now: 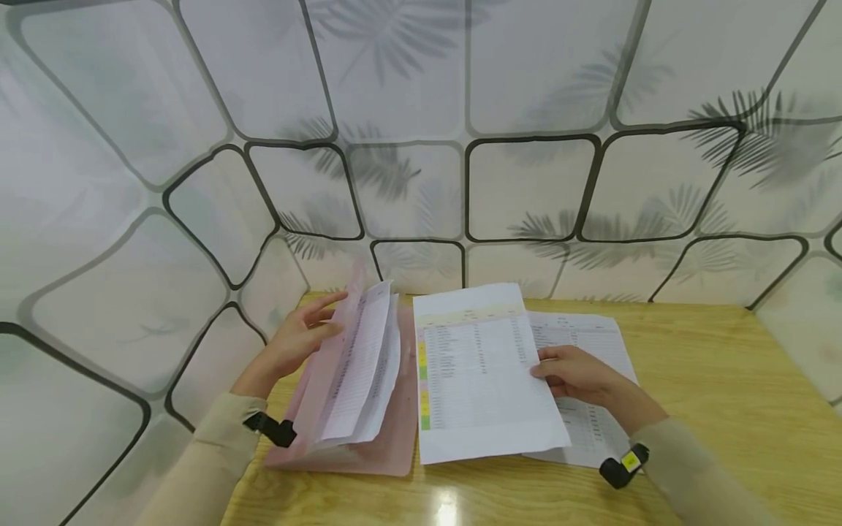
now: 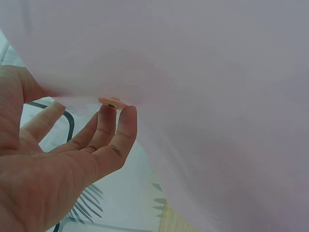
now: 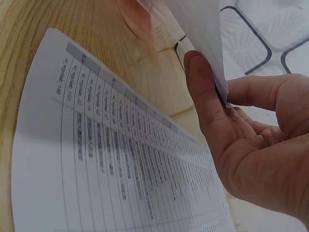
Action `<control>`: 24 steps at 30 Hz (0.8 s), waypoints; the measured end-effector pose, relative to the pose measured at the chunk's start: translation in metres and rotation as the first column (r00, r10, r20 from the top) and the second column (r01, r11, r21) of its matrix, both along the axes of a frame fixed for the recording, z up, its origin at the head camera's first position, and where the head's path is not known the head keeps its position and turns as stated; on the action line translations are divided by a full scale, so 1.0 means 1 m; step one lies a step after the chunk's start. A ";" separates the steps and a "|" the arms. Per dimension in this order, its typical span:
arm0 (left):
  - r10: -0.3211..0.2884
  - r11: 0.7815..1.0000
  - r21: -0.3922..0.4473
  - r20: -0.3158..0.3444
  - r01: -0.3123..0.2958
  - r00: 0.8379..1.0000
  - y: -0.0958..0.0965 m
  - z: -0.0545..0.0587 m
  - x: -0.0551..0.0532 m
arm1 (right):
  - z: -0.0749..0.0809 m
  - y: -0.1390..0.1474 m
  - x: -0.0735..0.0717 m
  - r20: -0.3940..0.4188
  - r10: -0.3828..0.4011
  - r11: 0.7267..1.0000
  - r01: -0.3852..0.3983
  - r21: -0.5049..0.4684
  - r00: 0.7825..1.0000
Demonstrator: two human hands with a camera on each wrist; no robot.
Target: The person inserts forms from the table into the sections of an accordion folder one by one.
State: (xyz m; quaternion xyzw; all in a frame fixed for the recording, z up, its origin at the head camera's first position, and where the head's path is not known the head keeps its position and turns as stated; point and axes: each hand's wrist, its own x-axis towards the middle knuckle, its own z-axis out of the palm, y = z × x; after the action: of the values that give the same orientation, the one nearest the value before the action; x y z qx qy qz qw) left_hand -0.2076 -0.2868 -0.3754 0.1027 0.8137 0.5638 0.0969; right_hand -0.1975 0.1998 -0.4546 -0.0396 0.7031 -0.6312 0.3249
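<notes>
My left hand (image 1: 299, 342) holds up the cover of a pink translucent file folder (image 1: 389, 459) on the left. Several printed sheets (image 1: 360, 358) lean upright inside it. In the left wrist view, the fingers are at a small round snap button (image 2: 112, 103) on the pink cover (image 2: 217, 96). A printed sheet (image 1: 487, 394) with a coloured strip down its left side is pinched at its right edge by my right hand (image 1: 582, 376). This sheet overlaps another printed sheet (image 1: 601, 336), which lies on the table beneath the right hand.
The wooden table (image 1: 710, 380) carries all the papers. Walls covered in a stone-and-leaf pattern (image 1: 533, 190) stand close behind the table and along its left side. Black wrist cameras (image 1: 621, 467) are strapped over both sleeves.
</notes>
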 end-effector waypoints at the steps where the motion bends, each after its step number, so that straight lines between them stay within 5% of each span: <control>1: 0.001 1.000 -0.001 0.000 -0.001 1.000 0.000 0.000 0.000 | 0.000 -0.002 -0.001 -0.004 0.001 1.000 -0.001 0.002 1.000; 24: -0.005 1.000 0.021 0.000 0.005 1.000 0.000 0.000 0.001 | 0.003 -0.053 -0.011 0.002 -0.022 0.996 0.022 -0.086 1.000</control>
State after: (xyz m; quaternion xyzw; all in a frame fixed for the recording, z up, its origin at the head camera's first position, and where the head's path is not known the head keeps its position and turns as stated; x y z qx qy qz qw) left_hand -0.2068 -0.2870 -0.3753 0.1058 0.8075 0.5721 0.0975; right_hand -0.2083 0.1470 -0.4515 -0.0454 0.6754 -0.6645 0.3164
